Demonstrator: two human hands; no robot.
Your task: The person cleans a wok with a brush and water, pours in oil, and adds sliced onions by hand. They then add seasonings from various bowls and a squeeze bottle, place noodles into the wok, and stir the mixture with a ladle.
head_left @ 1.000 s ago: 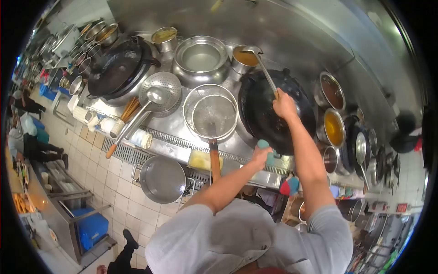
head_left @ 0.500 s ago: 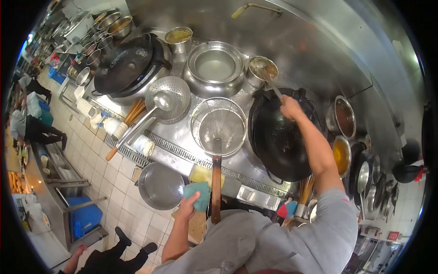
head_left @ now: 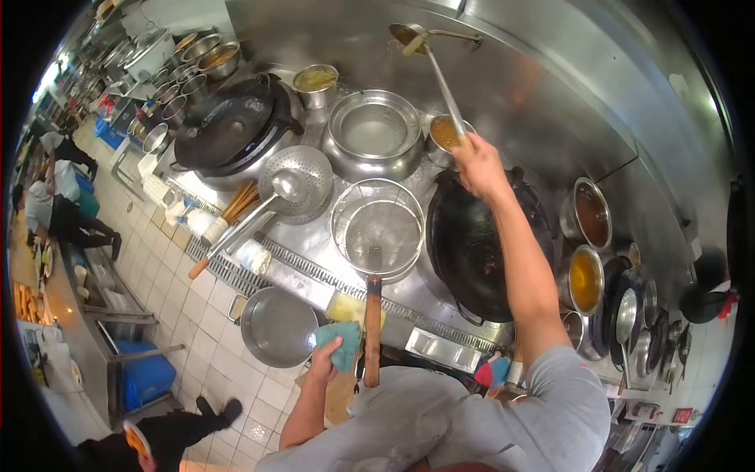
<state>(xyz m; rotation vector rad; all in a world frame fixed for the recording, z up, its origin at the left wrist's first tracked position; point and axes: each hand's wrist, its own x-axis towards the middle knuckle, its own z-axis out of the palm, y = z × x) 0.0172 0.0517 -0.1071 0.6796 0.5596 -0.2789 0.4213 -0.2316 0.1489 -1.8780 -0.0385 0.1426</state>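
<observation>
My right hand (head_left: 481,169) is closed around the handle end of a ladle (head_left: 446,88). The ladle's bowl is raised at the steel back wall, beside a tap (head_left: 452,36) that partly overlaps it. Below that hand are a steel pot of orange-brown liquid (head_left: 445,132) and a black wok (head_left: 484,252). My left hand (head_left: 322,363) grips a folded green cloth (head_left: 338,344), near the wooden handle of a wire strainer (head_left: 372,326). The strainer's round basket rests on the steel stove top (head_left: 314,252).
A perforated skimmer (head_left: 303,169) with a ladle on it lies left of the strainer. Behind stands a steel pot of liquid (head_left: 373,130); another wok (head_left: 228,122) is at left. A grey pan (head_left: 279,326) is by the stove's front edge. Co-workers (head_left: 157,433) stand at left.
My right hand has lifted the ladle out of the steel pot, up and left toward the tap. My left hand stays low with the cloth. A co-worker at lower left now shows an orange item in hand.
</observation>
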